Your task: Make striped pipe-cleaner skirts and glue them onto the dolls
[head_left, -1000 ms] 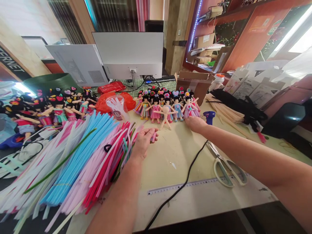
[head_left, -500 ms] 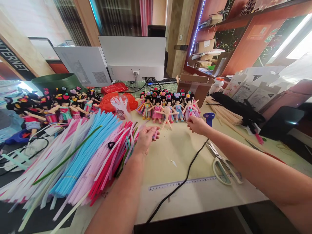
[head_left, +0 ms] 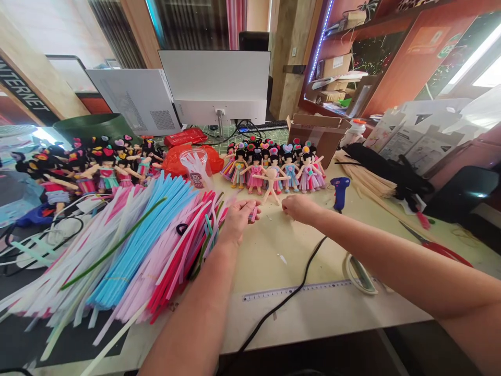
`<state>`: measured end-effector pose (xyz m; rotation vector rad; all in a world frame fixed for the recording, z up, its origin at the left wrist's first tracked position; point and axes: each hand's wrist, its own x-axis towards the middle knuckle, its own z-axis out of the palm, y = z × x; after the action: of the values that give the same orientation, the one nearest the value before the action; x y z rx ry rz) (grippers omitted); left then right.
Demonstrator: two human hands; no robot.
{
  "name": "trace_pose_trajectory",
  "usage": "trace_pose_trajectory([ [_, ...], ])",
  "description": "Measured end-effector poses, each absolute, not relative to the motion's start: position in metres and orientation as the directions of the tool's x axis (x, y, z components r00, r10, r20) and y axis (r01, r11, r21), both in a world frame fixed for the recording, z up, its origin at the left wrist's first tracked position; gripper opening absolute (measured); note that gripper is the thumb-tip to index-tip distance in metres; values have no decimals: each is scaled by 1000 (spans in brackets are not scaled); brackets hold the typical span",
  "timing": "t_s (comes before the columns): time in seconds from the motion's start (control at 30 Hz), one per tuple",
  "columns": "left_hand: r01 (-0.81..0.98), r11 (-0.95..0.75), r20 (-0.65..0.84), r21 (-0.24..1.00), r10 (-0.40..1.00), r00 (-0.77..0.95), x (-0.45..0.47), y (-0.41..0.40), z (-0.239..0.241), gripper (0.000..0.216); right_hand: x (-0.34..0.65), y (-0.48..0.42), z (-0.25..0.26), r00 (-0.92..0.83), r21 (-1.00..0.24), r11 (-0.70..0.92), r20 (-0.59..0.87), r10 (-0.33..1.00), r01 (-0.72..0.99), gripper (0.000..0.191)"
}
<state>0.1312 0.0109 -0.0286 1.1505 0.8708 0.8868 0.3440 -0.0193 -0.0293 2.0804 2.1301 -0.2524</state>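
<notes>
One left hand [head_left: 239,219] pinches one small pink piece [head_left: 254,214] in its fingers, back from the front edge of the tabletop [head_left: 258,261]; one right hand [head_left: 300,209] curls its fingers, any grip hidden. One bare doll [head_left: 271,182] stands beyond, between both.

White glare is washing out the upper corners, soft shadows are falling on the table [head_left: 260,266], edges are stretching

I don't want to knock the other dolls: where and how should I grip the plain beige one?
Probably pinch the plain beige doll by its slim torso, from the near side: its arms stretch sideways, its legs splay below, and dressed dolls crowd close behind it.
</notes>
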Motion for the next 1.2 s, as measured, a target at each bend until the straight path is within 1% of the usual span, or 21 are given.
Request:
trace_pose_trajectory([
  [0.1, -119, 166, -108, 979, 914, 391, 131, 10, -29, 37, 338, -18, -32, -20, -23, 15, -229, 973, 1000, 33],
  [0.2, -122, 168, -108, 978, 914, 391, 130, 11, -28, 36, 340, -15, -31, 26, -88, -46, -222, 975, 995, 34],
  [0.27, -125, 174, -113, 977, 914, 389, 130, 11, -27, 34, 347, -14, -26, 79, -166, -116, -218, 973, 979, 30],
  [0.37, -137, 180, -115, 974, 916, 385, 130, 12, -26, 30, 363, -23, -15, 132, -332, -202, -221, 966, 922, 18],
  [0.43, -145, 186, -117, 972, 915, 385, 130, 12, -26, 27, 371, -35, -7, 131, -445, -220, -222, 966, 868, 17],
  [0.5, -146, 194, -125, 970, 914, 386, 131, 11, -26, 25, 375, -50, -1, 114, -533, -218, -220, 969, 818, 16],
  [0.6, -136, 194, -127, 972, 910, 394, 132, 11, -27, 25, 372, -66, 0, 84, -598, -209, -231, 969, 774, 17],
  [0.67, -130, 190, -125, 973, 910, 396, 132, 10, -28, 24, 367, -69, -4, 82, -589, -218, -250, 965, 778, 19],
  [0.73, -124, 190, -127, 974, 910, 394, 132, 10, -28, 24, 360, -66, -9, 103, -537, -237, -267, 958, 810, 19],
  [0.87, -118, 195, -133, 974, 907, 398, 131, 12, -29, 26, 349, -56, -15, 136, -365, -220, -242, 961, 905, 17],
  [0.97, -125, 196, -132, 973, 907, 401, 131, 13, -30, 26, 342, -52, -16, 116, -225, -166, -220, 968, 960, 15],
  [1.03, -134, 199, -130, 971, 906, 403, 131, 13, -30, 25, 338, -52, -18, 88, -153, -124, -225, 970, 980, 15],
  [1.1, -139, 200, -129, 970, 905, 405, 131, 13, -30, 23, 335, -52, -21, 52, -109, -78, -224, 973, 991, 16],
  [1.2, -139, 199, -128, 970, 906, 404, 131, 12, -29, 21, 334, -53, -25, 19, -86, -39, -214, 977, 996, 18],
])
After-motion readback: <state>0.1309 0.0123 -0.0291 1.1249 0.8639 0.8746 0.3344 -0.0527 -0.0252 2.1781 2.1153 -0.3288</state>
